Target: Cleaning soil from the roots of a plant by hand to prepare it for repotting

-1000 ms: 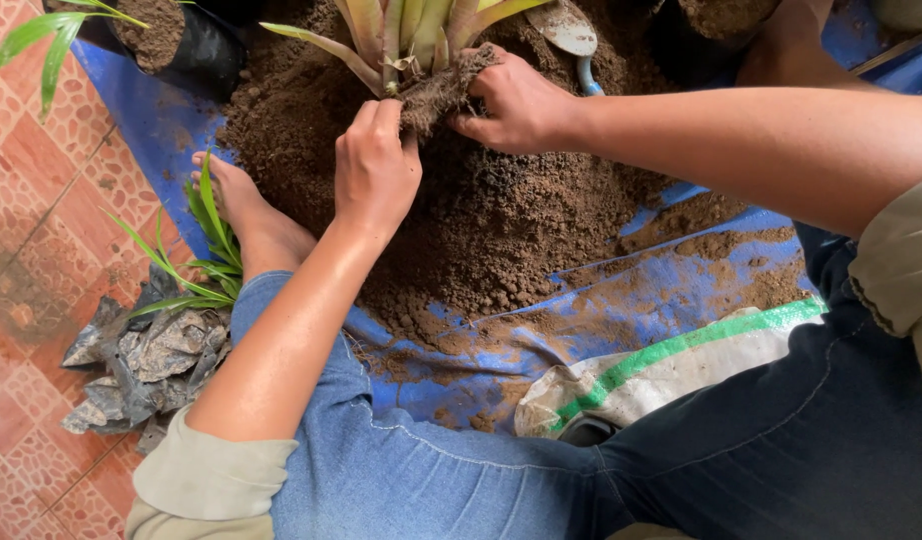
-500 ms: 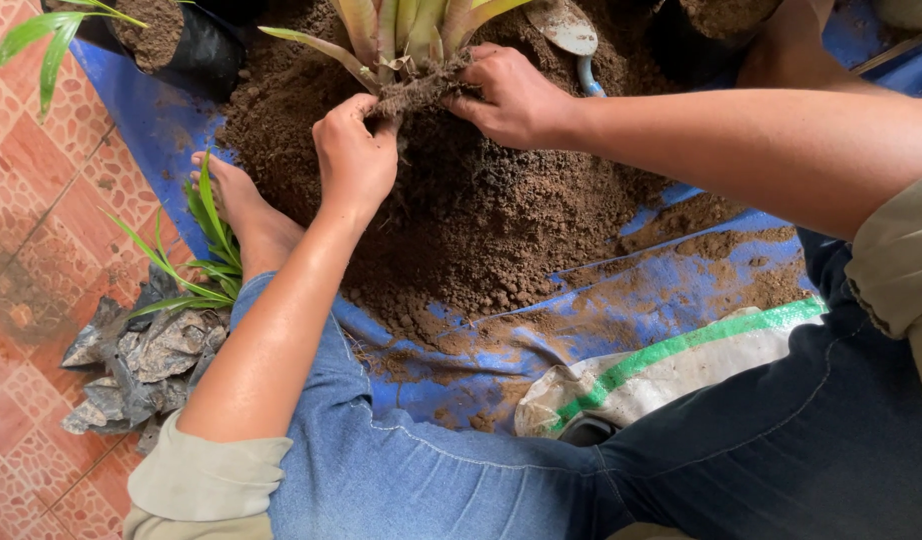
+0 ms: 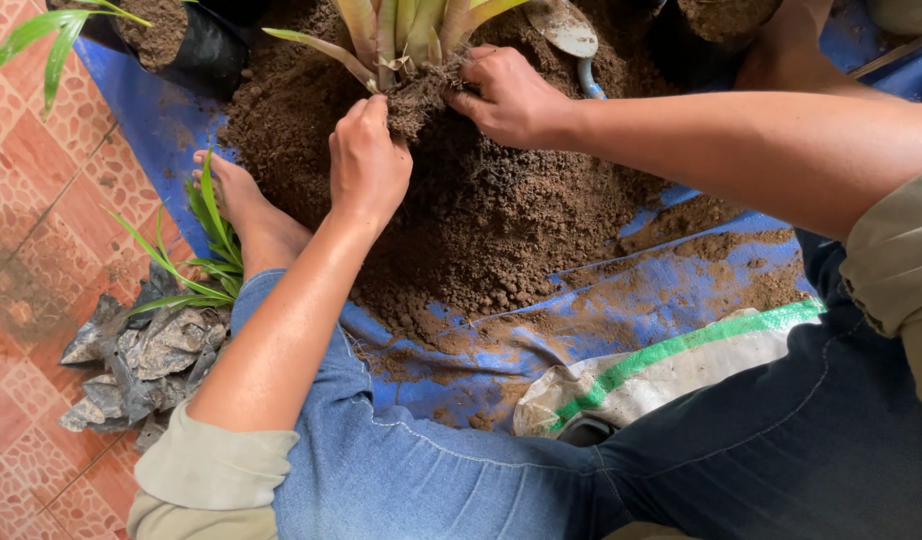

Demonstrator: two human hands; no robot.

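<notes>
**Two hands at the root ball, above the soil heap**

A big heap of brown soil (image 3: pixel 501 210) lies on a blue tarp (image 3: pixel 151 120), and it fills the middle of the place. At the top left stands a black bag pot (image 3: pixel 196 50) with soil in it. A trowel (image 3: pixel 566 30) lies at the far side of the heap, just behind the right hand. A bare foot (image 3: pixel 236 200) rests at the left edge of the soil, with a small green seedling (image 3: pixel 206 255) beside it. Crumpled black bags (image 3: pixel 131 365) lie on the tiled floor (image 3: pixel 21 200), near the left knee. A white sack (image 3: pixel 661 370) with a green stripe lies on the tarp close to the person.

The plant (image 3: pixel 401 30) stands upright over the heap, and its root ball (image 3: pixel 416 95) sits between both hands. The left hand (image 3: pixel 366 165) presses on the root ball from the near left side, fingers curled against it. The right hand (image 3: pixel 506 95) grips it from the right, fingers closed into the roots.
</notes>
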